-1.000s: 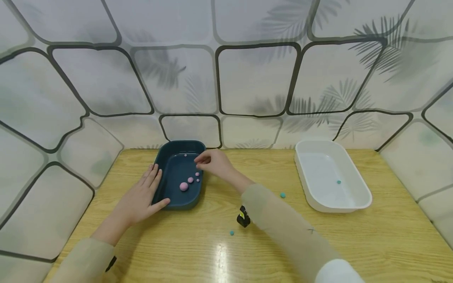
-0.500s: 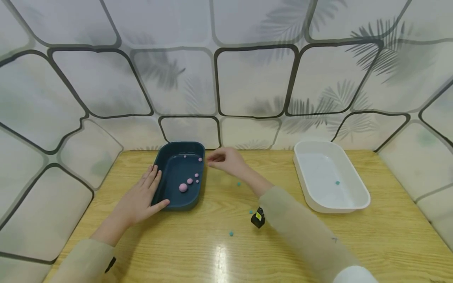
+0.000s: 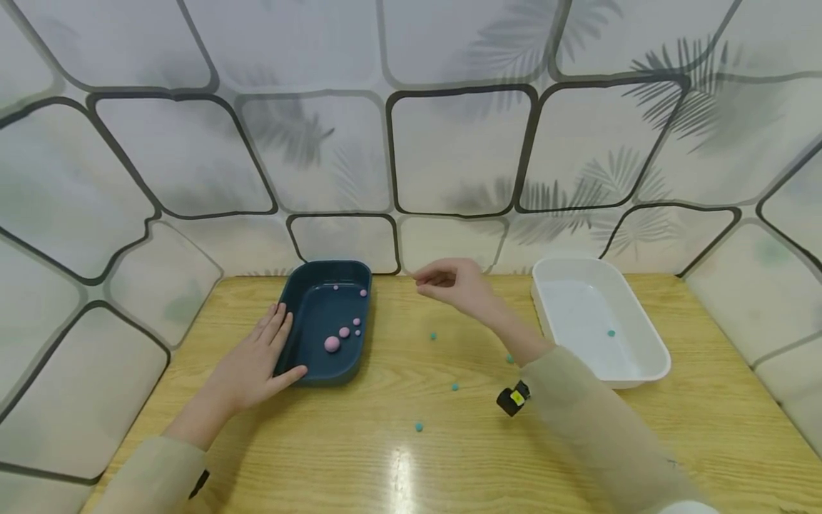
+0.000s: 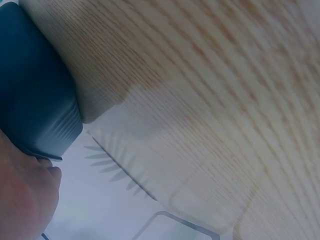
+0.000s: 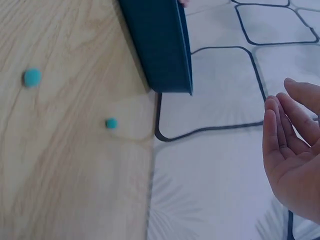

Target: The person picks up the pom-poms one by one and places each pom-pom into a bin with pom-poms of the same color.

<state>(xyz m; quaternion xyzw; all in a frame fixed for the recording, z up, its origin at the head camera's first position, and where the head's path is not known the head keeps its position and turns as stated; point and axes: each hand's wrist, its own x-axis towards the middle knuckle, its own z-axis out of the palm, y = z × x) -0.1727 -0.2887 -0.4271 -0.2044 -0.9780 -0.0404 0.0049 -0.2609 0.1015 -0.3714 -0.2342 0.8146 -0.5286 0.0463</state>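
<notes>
My left hand rests on the left side of a dark blue tray, its fingers laid over the rim and the thumb along the near corner. In the left wrist view that hand overlaps the tray's edge. Several pink balls lie inside, the largest pink ball near the front. My right hand hovers over the far part of the table between the two trays. The right wrist view shows this hand with loosely bent fingers, the thumb apart from them and nothing between.
A white tray stands on the right with one teal ball in it. Several teal balls, such as a teal ball near the front, lie on the wooden table. A patterned cloth wall rises behind.
My right hand has moved right, away from the blue tray. A pink ball shows by the tray's far right side where the fingers were. My left hand has stayed put.
</notes>
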